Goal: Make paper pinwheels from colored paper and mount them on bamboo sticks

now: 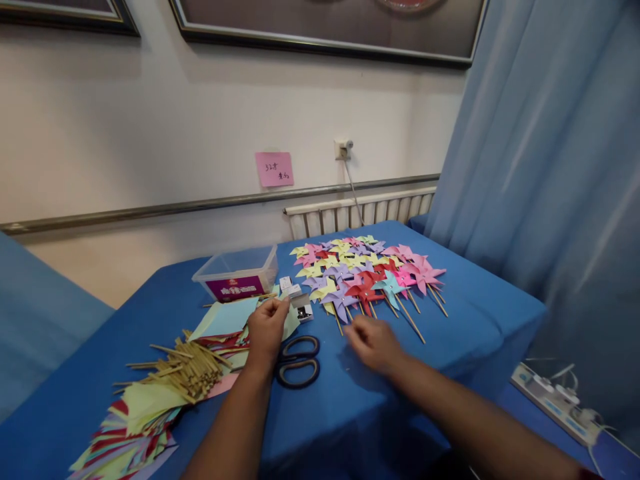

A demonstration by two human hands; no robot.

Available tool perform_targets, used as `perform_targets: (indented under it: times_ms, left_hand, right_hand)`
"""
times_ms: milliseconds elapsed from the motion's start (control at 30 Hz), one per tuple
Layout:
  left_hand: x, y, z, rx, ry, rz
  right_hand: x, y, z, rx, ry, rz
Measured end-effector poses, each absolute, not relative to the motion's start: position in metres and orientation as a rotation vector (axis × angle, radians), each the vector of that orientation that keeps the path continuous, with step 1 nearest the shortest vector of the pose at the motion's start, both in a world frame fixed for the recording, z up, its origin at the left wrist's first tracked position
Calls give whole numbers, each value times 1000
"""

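Note:
My left hand [267, 328] is over a stack of coloured paper squares [230, 318], beside a small white box [305, 311] with dark contents. Its fingers are pinched together; whatever they hold is too small to make out. Closed too, my right hand [374, 343] hovers over the blue cloth just in front of many paper pinwheels [365, 290] on wooden sticks. What is inside its curled fingers is hidden. Between my arms lie scissors [299, 363] with black handles, their blades partly covered by my left forearm.
A clear plastic tub [237, 267] with a purple label stands at the back left. Wooden sticks [185, 367] and a fanned paper pile [130, 437] cover the left side of the blue-covered table [480, 320]. A power strip [557, 400] sits lower right, near a blue curtain [550, 167].

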State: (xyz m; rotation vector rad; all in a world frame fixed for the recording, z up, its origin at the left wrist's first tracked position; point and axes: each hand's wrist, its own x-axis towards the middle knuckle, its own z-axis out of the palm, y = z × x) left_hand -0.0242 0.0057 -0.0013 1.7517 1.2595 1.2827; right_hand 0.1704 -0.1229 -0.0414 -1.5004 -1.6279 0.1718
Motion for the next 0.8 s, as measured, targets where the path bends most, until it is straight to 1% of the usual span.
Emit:
perform_targets:
  times_ms: [133,200,267,533,800]
  left_hand:
    - [-26,4,-6,1884,1277,1263]
    - [-26,4,-9,1942,1272,1207]
    - [-26,5,-11,1992,1278,1147]
    - [-28,10,-20,2033,1280,1062]
    - [-29,13,-14,1976,1352,1065]
  right_hand:
    - [96,-91,-29,-1159,-2102,179]
    - [73,-79,-32,-1031,-2212,145]
    - [64,-72,-38,-1000,-2258,112]
    - [72,-67,-47,-986,-2019,168]
    - [78,-55,-41,-1039,-1792,380]
